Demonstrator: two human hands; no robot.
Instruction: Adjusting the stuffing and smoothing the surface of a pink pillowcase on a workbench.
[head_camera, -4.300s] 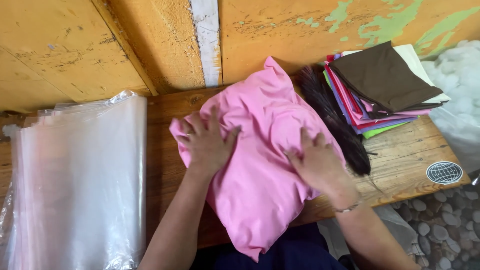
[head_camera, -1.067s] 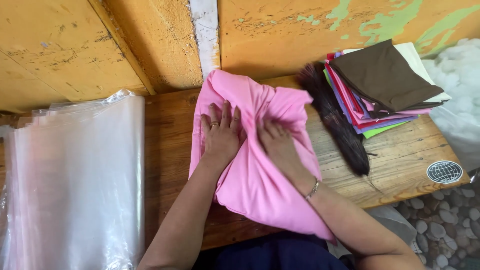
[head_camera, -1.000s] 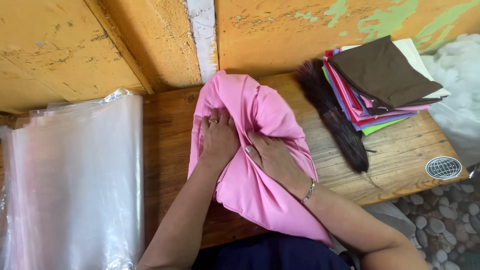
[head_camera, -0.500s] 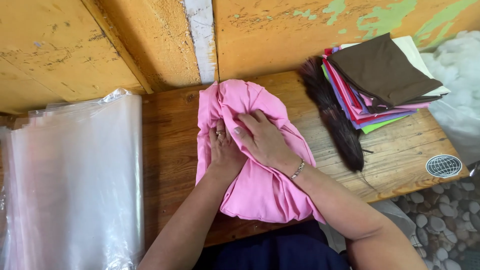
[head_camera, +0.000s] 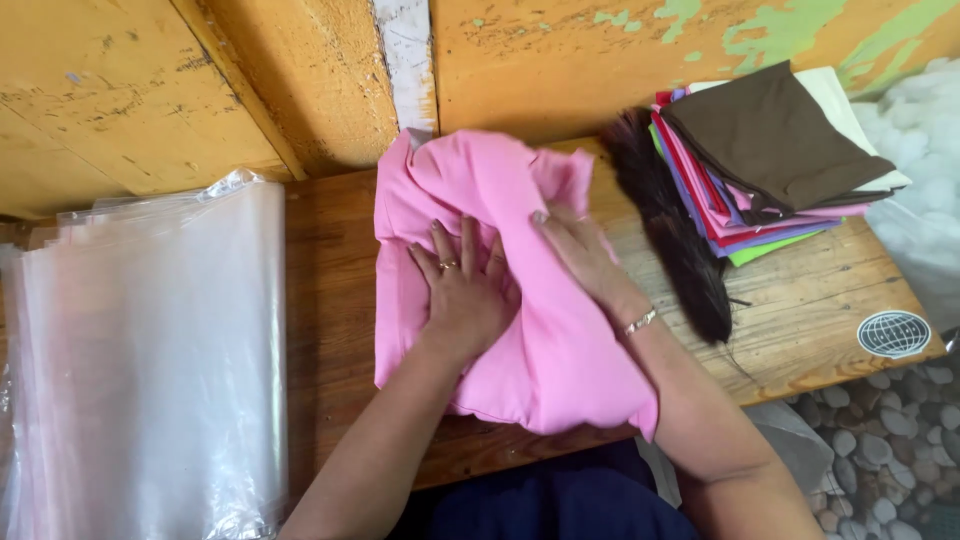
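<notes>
A pink cloth (head_camera: 480, 190) lies bunched and partly folded on the wooden table (head_camera: 330, 300). My left hand (head_camera: 462, 290) rests flat on its middle with fingers spread and a ring on one finger. My right hand (head_camera: 580, 255), with a bracelet at the wrist, presses on the cloth's right side, fingers lying over a fold. The cloth's lower edge hangs over the table's front edge.
A stack of clear plastic bags (head_camera: 150, 370) lies at the left. A pile of folded cloths in several colours, brown on top (head_camera: 770, 150), sits at the back right beside a dark feathery brush (head_camera: 675, 240). A yellow wooden wall (head_camera: 250, 80) stands behind.
The cloth has been folded narrower and drawn towards the table's middle. Both hands moved closer together on top of it, then the right hand shifted slightly right.
</notes>
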